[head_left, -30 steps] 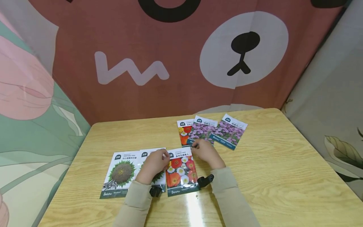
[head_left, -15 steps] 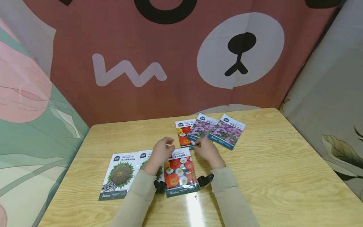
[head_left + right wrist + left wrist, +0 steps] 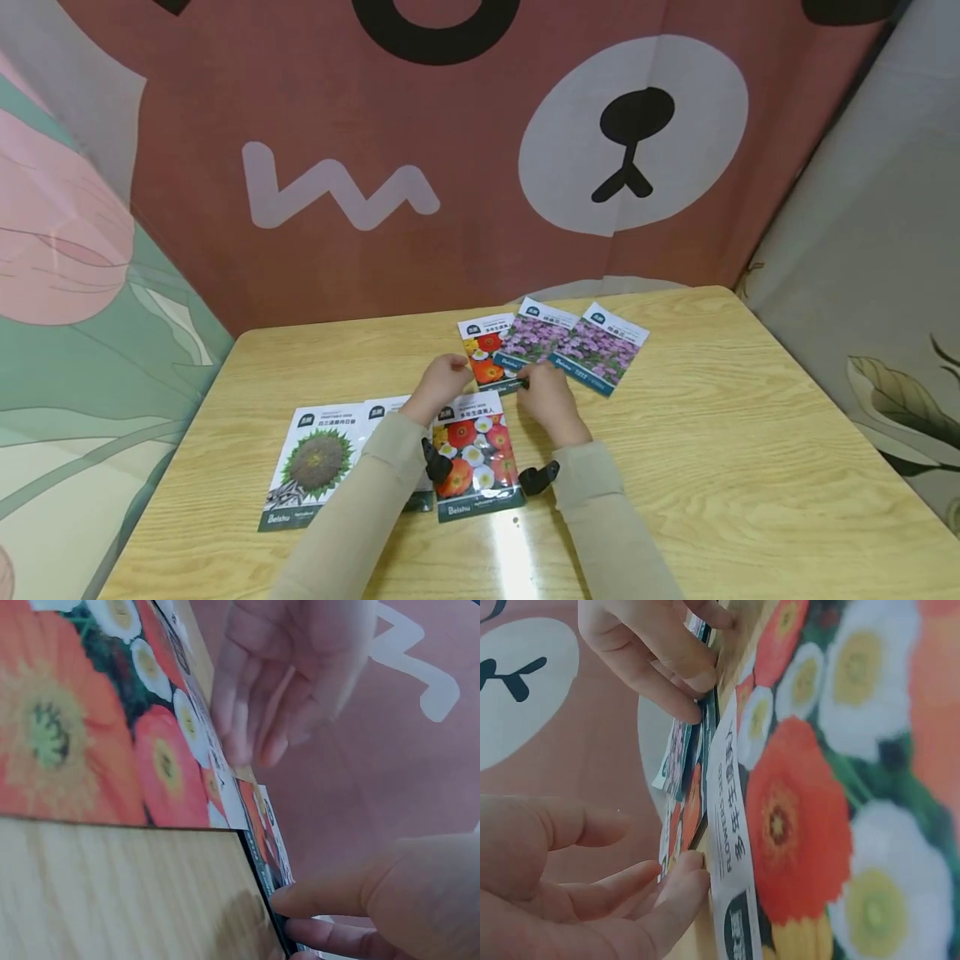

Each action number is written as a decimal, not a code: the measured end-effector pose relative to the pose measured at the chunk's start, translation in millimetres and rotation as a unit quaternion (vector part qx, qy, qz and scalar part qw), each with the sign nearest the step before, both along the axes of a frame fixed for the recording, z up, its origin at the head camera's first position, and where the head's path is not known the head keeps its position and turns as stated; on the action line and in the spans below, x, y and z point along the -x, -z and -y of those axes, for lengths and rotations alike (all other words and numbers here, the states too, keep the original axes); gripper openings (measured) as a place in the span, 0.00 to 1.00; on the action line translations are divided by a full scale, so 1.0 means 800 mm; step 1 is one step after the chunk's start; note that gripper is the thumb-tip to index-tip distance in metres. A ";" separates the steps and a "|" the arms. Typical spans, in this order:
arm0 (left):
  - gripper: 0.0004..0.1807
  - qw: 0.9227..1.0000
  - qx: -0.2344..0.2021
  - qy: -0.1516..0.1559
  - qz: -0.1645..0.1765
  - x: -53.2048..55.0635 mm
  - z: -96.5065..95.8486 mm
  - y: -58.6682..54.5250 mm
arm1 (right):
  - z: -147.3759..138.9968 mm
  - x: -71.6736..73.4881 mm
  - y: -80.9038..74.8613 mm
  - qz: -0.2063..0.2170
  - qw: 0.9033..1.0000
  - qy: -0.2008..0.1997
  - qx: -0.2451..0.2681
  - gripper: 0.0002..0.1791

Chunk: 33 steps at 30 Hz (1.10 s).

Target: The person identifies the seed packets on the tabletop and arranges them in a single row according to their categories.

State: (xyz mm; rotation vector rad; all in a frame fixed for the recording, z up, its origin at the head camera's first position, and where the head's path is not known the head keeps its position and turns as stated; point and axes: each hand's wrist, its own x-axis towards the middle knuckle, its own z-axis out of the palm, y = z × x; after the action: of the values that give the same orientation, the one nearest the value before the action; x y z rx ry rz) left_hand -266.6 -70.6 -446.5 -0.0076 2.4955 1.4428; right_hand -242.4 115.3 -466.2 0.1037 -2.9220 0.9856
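Observation:
A seed packet with red and orange poppies [image 3: 483,346] lies at the back of the table, partly under a purple-flower packet [image 3: 534,333]. My right hand [image 3: 551,404] pinches its lower right edge between thumb and fingers, also visible in the right wrist view. Beside its left edge, my left hand [image 3: 441,385] has loosely bent fingers; in the left wrist view the fingertips [image 3: 690,862] are at the packet's edge, and contact is unclear. Nearer me lies another poppy packet [image 3: 480,458], its top edge just below the rear one.
Left of the near poppy packet lie two sunflower packets [image 3: 318,458], one partly hidden by my left arm. A second purple-flower packet [image 3: 600,348] lies tilted at the back right. The wooden table [image 3: 735,467] ends at a printed curtain [image 3: 337,275].
My left hand has left the top of the near poppy packet and reached forward to the rear one's left side. My right hand stays at the rear packet's lower edge.

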 end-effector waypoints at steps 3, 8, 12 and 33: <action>0.24 1.000 -0.021 -0.010 0.017 0.005 -0.005 0.001 | 0.003 0.001 0.001 -0.005 1.000 0.000 -0.008 0.15; 0.24 0.995 -0.082 -0.045 0.035 0.015 -0.011 0.002 | 0.006 0.000 0.002 -0.017 1.000 -0.009 -0.006 0.15; 0.24 0.986 -0.137 -0.076 0.051 0.022 -0.013 0.006 | 0.005 0.000 0.003 -0.030 0.999 -0.017 -0.006 0.16; 0.22 0.953 -0.268 -0.134 0.042 0.016 -0.017 0.007 | 0.009 0.002 0.002 -0.050 0.996 -0.032 0.071 0.14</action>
State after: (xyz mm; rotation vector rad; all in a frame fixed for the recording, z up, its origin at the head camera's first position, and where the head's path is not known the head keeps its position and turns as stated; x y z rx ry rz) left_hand -279.3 -56.7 -452.4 -0.3094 2.0147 2.1385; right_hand -243.8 108.4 -467.4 0.2341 -2.7651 1.1579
